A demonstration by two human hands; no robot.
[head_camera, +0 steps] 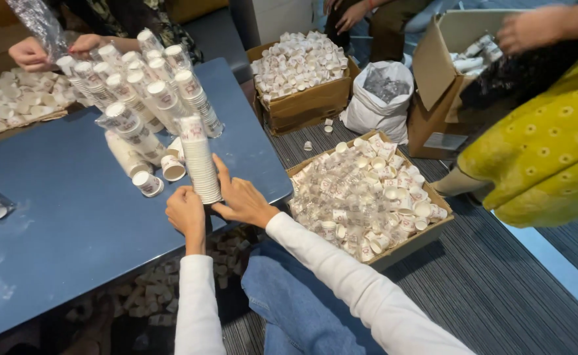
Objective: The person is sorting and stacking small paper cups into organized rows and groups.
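Blue table (59, 217), both hands (213, 207) around paper-cup stack (199, 161) (upright).

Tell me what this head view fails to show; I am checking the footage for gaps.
- Base of the tall stack of white paper cups: covered by the left hand and right hand.
- Red print on the cups: too small.
- Clear plastic sleeve: cut by the top edge.
- Blue table: runs off the left edge.
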